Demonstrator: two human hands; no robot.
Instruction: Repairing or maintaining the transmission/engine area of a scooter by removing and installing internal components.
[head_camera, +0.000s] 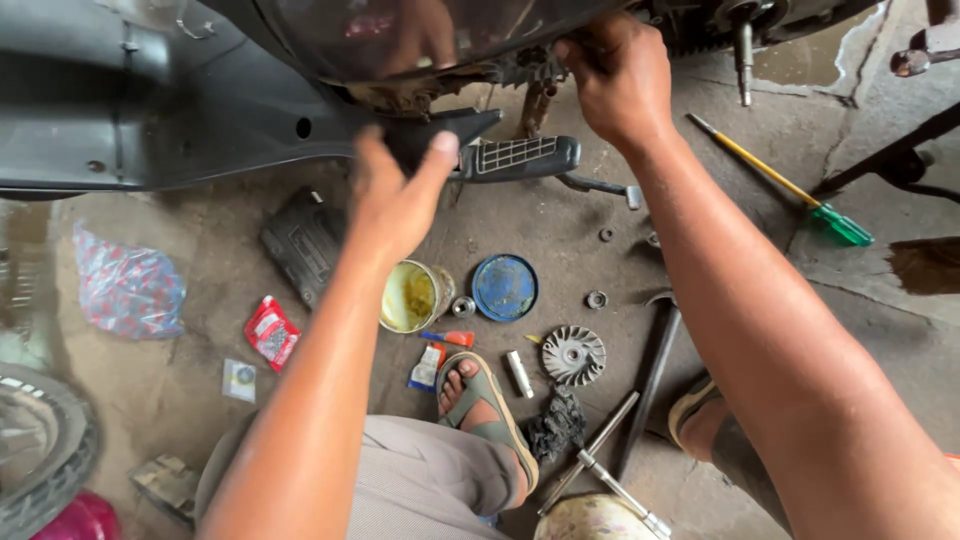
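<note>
I crouch beside a black scooter (150, 110) that fills the top of the head view. My left hand (395, 195) reaches up to the lower edge of its dark body panel, thumb out and fingers spread against the plastic. My right hand (615, 75) is pushed into the greasy engine area under the scooter, fingers curled on something hidden there. A black footrest (520, 157) juts out between my two hands. What the right fingers grip cannot be made out.
On the concrete floor lie a yellow grease tin (410, 297), its blue lid (505, 287), a finned metal pulley (573, 355), a green-handled screwdriver (800, 195), long wrenches (650, 380), a black cover (303, 243), small red packets (270, 333), nuts, a rag. A tyre (40, 450) sits at left.
</note>
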